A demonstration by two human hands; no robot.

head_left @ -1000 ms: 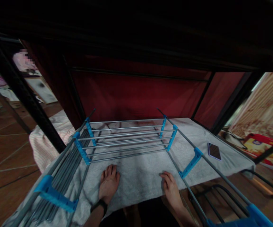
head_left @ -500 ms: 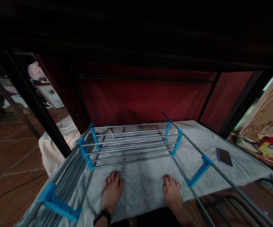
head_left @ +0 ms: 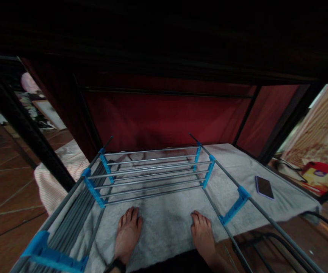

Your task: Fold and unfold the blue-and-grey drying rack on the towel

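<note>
My left hand (head_left: 128,231) lies flat on a pale grey cloth (head_left: 164,223), fingers pointing forward, a dark band at its wrist. My right hand (head_left: 202,231) rests on the same cloth with its fingers extended. Neither holds anything. Just ahead of them stands a partly assembled rack of grey tubes (head_left: 152,191) joined by blue plastic connectors (head_left: 208,172). Its long side tubes run past both hands, with a nearer blue connector at the right (head_left: 235,206) and another at the left (head_left: 53,256). Beside my left hand lies a bundle of loose grey tubes (head_left: 73,216).
A phone (head_left: 264,187) lies on the cloth at the right. Dark frame posts (head_left: 24,117) and a red panel (head_left: 164,117) enclose the space, with a dark surface low overhead. A red and yellow package (head_left: 323,176) is at the far right; tiled floor (head_left: 7,197) shows left.
The whole view has shifted slightly, so things appear a little further left. Both hands stay flat on the cloth, and the rack is unchanged.
</note>
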